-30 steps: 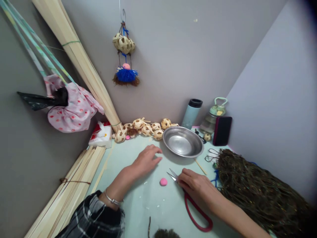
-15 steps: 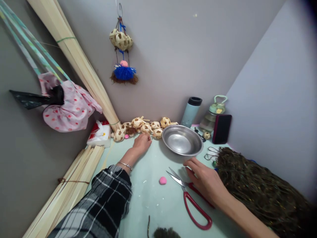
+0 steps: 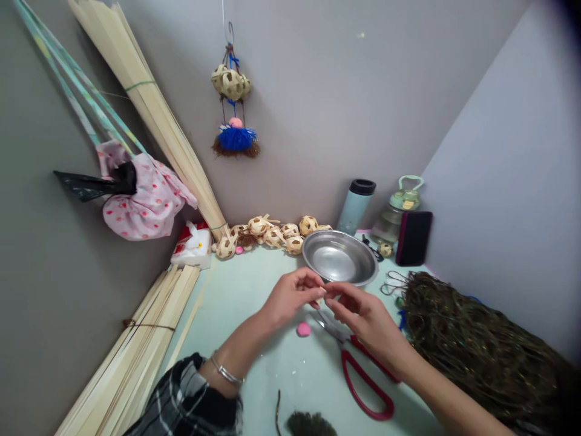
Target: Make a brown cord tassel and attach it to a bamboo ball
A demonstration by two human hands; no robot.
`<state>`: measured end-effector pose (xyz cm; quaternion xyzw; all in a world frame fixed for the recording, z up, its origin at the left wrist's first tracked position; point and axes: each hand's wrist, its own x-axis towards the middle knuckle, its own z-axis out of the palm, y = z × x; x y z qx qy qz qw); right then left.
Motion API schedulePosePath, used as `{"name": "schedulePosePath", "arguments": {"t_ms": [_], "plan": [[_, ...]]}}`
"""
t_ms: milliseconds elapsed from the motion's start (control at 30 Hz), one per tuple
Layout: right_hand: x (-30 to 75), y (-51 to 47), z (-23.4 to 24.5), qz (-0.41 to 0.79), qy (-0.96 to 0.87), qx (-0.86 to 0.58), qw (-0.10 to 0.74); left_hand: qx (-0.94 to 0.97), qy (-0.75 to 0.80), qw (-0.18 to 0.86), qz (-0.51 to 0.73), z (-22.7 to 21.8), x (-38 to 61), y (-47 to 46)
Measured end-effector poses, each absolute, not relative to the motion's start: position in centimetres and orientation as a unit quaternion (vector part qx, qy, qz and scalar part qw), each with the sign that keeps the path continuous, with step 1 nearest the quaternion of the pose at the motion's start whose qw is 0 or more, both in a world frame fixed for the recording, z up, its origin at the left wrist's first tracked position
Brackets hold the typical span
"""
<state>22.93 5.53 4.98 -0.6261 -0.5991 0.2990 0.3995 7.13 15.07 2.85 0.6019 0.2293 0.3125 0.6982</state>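
Observation:
My left hand (image 3: 290, 298) and my right hand (image 3: 363, 312) meet in front of the metal bowl (image 3: 338, 257), fingertips almost touching. Between the left thumb and fingers a small pale bit shows, too small to name. The right fingers are curled in a pinch close to it; what they hold, if anything, is hidden. Just below the hands lies a pink pebble-shaped piece (image 3: 304, 329). Red-handled scissors (image 3: 370, 387) lie with blades parted, partly under my right hand. Nearer me are a dark fuzzy tuft (image 3: 311, 424) and a short dark cord (image 3: 278, 412).
Woven strip balls (image 3: 272, 236) line the wall. A blue tumbler (image 3: 356, 207), a green-lidded bottle (image 3: 399, 209) and a phone (image 3: 414, 239) stand at back right. Dark yarn (image 3: 472, 339) heaps on the right. Wood strips (image 3: 136, 351) and a tissue pack (image 3: 193, 245) are left; a woven ornament (image 3: 233, 85) hangs above.
My left hand has come back from the woven balls to meet my right hand, with a small pale bit in its fingers. My right hand has shifted slightly left. The view has moved a little.

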Motion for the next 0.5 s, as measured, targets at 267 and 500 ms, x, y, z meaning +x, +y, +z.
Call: {"name": "schedulePosePath", "arguments": {"t_ms": [267, 500], "plan": [[22.3, 5.8, 6.5, 0.420, -0.517, -0.585, 0.462, 0.575, 0.268, 0.690, 0.348, 4.1, 6.6, 13.0], [22.6, 5.3, 6.9, 0.431, -0.551, -0.582, 0.416, 0.628, 0.285, 0.653, 0.313, 4.5, 6.2, 12.6]]}}
